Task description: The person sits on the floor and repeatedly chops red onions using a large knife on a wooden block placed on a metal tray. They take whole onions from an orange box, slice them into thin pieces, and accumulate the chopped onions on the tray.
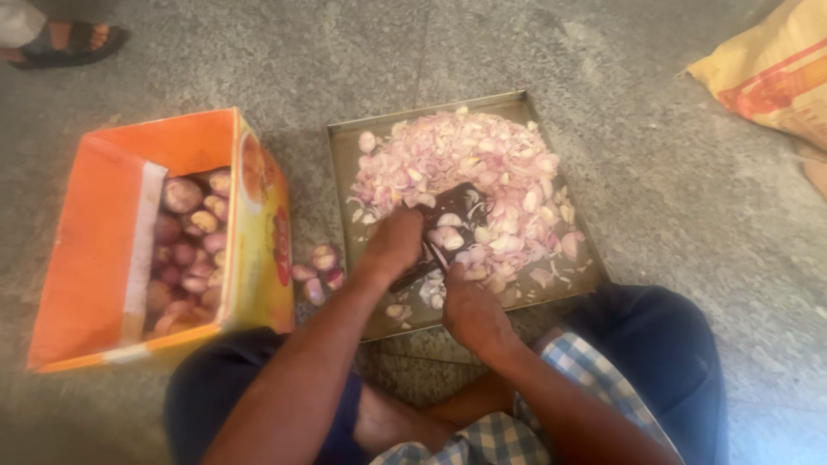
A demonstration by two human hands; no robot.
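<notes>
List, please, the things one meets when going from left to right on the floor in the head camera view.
Orange cardboard box of whole onions → few loose onions on the floor → left hand → metal tray holding sliced onion pieces → yellow sack.

Soft even daylight, brighter toward the right, faint shadows, slightly blurred and smeary throughout, no harsh glare

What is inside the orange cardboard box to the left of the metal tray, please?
The orange cardboard box holds whole peeled onions, purple and pale, piled along its right side. The box's walls and the top layer hide whatever lies deeper.
</notes>
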